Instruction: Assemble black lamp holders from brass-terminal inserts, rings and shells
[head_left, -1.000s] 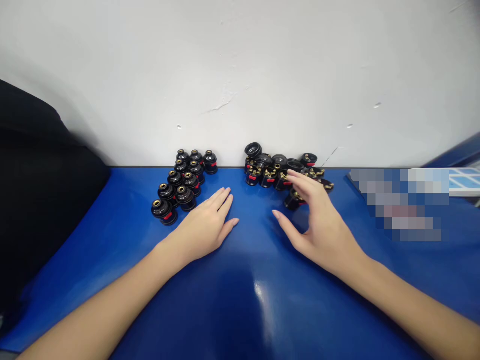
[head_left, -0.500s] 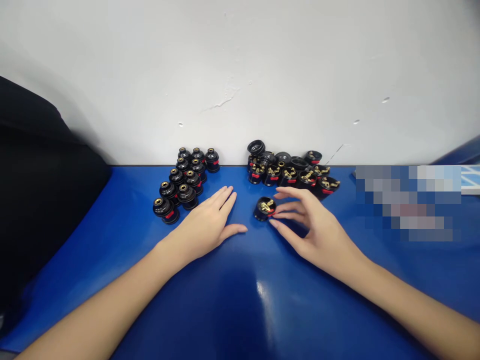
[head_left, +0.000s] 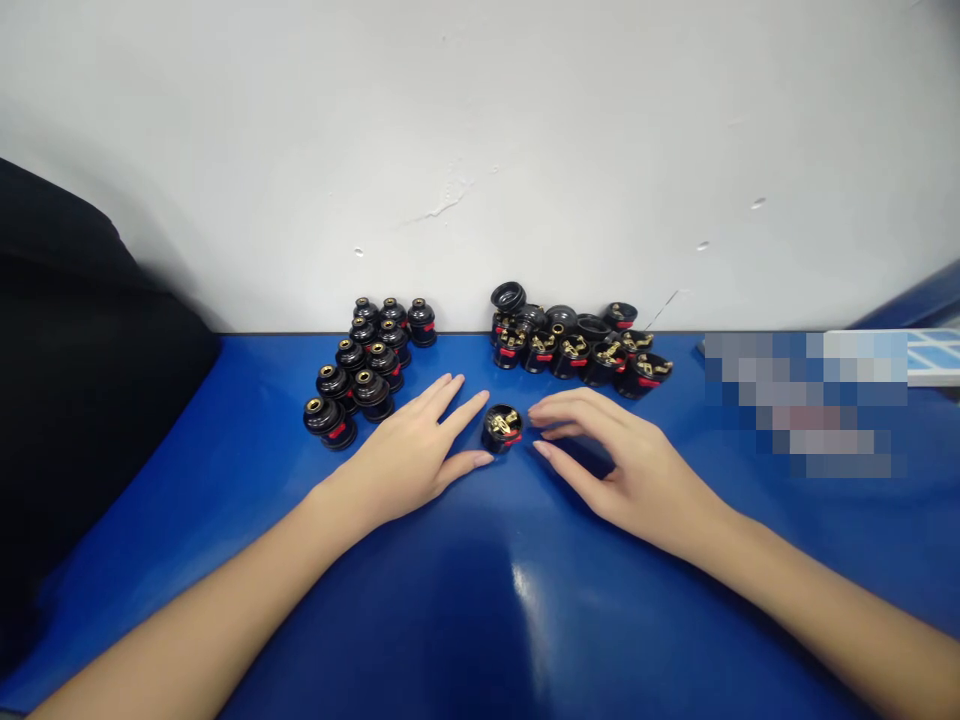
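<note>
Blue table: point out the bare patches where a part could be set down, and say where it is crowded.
The blue table is bare between the forearms, and at the left between the black bulk and the capped parts. A narrow bare lane runs between that cluster and the open parts. It is crowded along the wall and around the single part between the left hand and right hand.

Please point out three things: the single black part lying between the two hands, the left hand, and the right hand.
Single black part [head_left: 502, 427], head view: on its open top with the brass pieces.
Left hand [head_left: 409, 455], head view: on the back of the hand.
Right hand [head_left: 637, 475], head view: on the back of the hand.
</note>
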